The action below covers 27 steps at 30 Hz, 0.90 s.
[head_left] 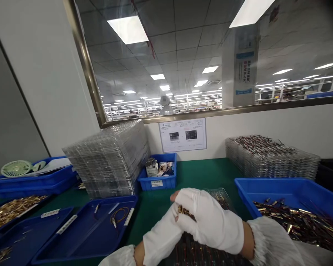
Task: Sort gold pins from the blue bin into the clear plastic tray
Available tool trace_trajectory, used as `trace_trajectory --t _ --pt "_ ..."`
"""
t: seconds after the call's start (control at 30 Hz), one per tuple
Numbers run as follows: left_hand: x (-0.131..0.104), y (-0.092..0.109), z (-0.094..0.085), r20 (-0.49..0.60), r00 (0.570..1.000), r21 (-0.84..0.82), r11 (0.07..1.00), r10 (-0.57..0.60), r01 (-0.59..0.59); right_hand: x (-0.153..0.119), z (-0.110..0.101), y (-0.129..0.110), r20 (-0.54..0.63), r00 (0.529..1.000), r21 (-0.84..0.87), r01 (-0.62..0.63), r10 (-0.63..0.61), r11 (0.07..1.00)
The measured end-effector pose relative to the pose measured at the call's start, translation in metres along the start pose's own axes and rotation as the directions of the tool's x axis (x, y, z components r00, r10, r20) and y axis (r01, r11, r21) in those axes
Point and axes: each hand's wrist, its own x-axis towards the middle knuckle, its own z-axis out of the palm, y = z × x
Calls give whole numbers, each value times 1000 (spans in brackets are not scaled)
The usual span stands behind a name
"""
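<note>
Right hand [211, 223] white-gloved, curled round brass parts [186, 212]. Left hand [163, 236] gloved too, touching right. Directly below: wired pieces [199, 255]. On green table [202, 173]: left, blue tray [86, 236] with coiled cable [119, 214]; behind, tall clear stack [108, 159]. Beside stack, small blue basket [158, 183] holding jar [151, 167] and packets [165, 169]. Right: blue bin [283, 188] of wired parts [302, 221], loaded clear stack [272, 157] behind. Far left: green fan [16, 168].
</note>
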Motion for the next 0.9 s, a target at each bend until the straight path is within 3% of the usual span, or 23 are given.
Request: trace_trajectory --t 0.17,0.3,0.4,0.5,0.6,0.67,0.8,0.9 --pt "2 15 14 22 1000 -57 998 13 -12 -6 0 3 -127 992 -98 -28 16 995" --pt "1 3 2 -14 986 62 985 165 -164 -4 -2 0 -22 997 -114 68 -71 991" --pt "1 -7 -8 -6 978 126 970 210 -208 -3 0 -2 43 997 -61 65 -63 996" --pt "6 -9 -8 -32 985 37 985 171 -170 -3 6 3 -16 997 52 -77 78 996" --pt "12 -11 -6 -195 975 -98 986 110 -131 -3 13 11 -25 951 258 -292 308 921" --pt "12 -15 -8 -264 960 -115 985 97 -131 -3 14 15 31 931 356 -351 364 866" --pt "2 -16 -13 -259 963 70 996 76 -60 -4 9 14 135 957 398 -289 256 871" --pt "-5 -10 -13 -184 981 260 966 62 -12 -4 6 8 183 966 378 -242 184 894"
